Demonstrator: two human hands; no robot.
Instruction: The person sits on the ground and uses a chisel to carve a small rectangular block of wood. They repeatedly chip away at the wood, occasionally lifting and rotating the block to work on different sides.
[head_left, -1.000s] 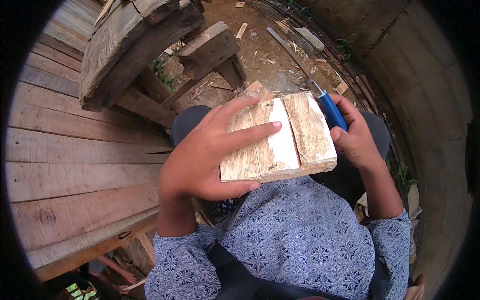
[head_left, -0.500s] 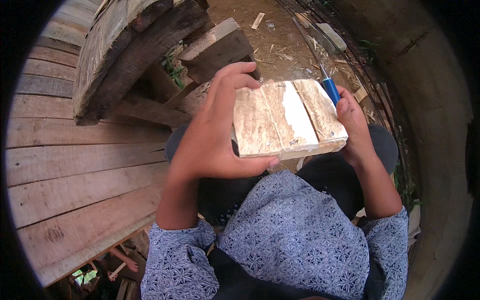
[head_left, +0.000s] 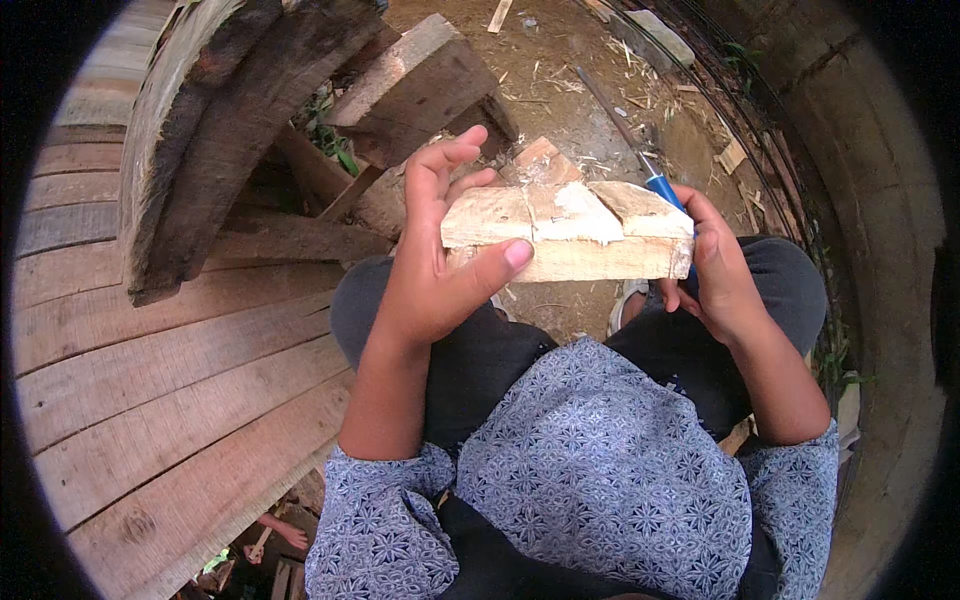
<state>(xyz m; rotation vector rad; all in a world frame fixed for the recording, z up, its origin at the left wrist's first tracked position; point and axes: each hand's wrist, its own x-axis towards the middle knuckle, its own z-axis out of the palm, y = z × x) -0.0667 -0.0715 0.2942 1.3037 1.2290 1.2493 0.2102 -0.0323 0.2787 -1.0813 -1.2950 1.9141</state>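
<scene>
My left hand (head_left: pixel 437 255) grips the left end of a pale wooden block (head_left: pixel 610 258), its thumb on the near side and fingers behind. The block appears made of boards fixed together, with a white patch on its upper face; it is held above my lap with its near edge toward me. My right hand (head_left: pixel 722 262) is closed around the blue handle (head_left: pixel 661 187) of a long tool and lies against the block's right end. The tool's dark, narrow metal shaft (head_left: pixel 612 118) points away to the upper left; its exact kind cannot be made out.
A plank platform (head_left: pixel 190 370) runs along my left, with heavy rough timbers (head_left: pixel 250 110) at its far side. Wood chips and offcuts (head_left: pixel 733 155) litter the dirt ground ahead. A wall (head_left: pixel 885 300) and thin rods stand at right. Another person's hand (head_left: pixel 285 530) shows at lower left.
The block has tilted so its near edge now shows more than its upper face. My left thumb has moved up onto that edge. My view has shifted slightly.
</scene>
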